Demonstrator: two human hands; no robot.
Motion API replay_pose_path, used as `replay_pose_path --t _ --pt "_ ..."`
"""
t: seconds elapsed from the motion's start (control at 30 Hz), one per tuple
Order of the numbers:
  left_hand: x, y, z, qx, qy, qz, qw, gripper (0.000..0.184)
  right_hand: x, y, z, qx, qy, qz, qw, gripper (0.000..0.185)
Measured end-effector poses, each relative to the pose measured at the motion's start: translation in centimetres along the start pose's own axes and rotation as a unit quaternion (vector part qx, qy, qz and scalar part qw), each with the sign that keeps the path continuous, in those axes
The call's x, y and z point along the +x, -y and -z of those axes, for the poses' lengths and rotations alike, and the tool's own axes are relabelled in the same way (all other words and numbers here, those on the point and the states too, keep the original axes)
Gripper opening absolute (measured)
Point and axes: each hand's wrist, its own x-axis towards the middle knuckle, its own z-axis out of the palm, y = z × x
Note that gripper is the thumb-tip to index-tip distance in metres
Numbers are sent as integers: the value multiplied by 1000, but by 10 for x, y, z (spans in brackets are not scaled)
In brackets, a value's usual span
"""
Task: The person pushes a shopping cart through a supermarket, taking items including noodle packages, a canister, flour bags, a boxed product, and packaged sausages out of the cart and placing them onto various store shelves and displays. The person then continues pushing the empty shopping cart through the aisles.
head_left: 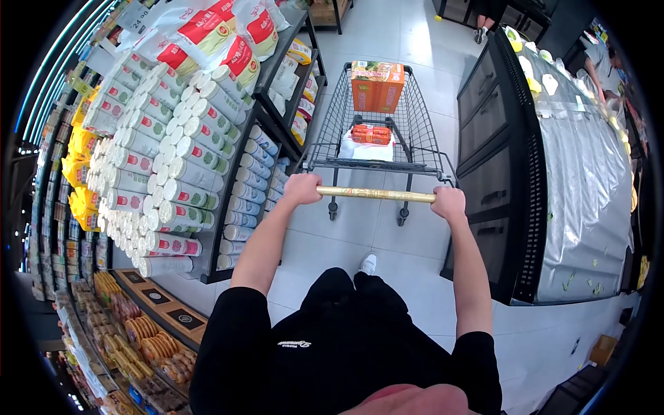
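My left hand (303, 189) is wrapped round the left end of the gold handle bar (377, 194) of a shopping cart. Round the bar's right end, the fingers of my right hand (449, 202) are closed too. Ahead of the bar stretches the cart's dark wire basket (423, 131). An orange box (377, 87) stands toward its far end. Nearer to me, a red package (371, 134) lies on something white (354, 149) in the basket.
To the left, a dark shelf rack (232, 166) carries stacked white canisters (197, 138) and large bags (200, 34). Packaged baked goods (146, 339) fill a lower-left display. A black cabinet counter (494, 173) flanks the cart's right. Other people (482, 21) are farther off. Tiled floor (318, 242) runs between.
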Motion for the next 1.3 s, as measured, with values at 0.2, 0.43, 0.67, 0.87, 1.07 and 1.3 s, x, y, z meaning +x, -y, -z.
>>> replay_pose_path --t 0.2,0.43,0.67,0.87,1.07,1.3 --pt "52 11 21 3 -8 -1 1000 19 65 -10 13 10 22 16 1000 20" --pt "110 25 48 -18 -22 -8 1000 17 135 -10 42 7 63 32 997 19" --pt "163 41 73 -47 -25 -43 998 18 200 -18 70 58 127 57 989 32" --pt "197 54 87 -95 5 -54 994 18 251 -56 53 444 232 -17 865 24" --pt "223 60 99 -107 26 -59 992 24 314 -45 80 584 99 -94 800 14" --pt "254 60 125 -148 40 -57 987 29 460 -17 83 532 112 -27 839 15"
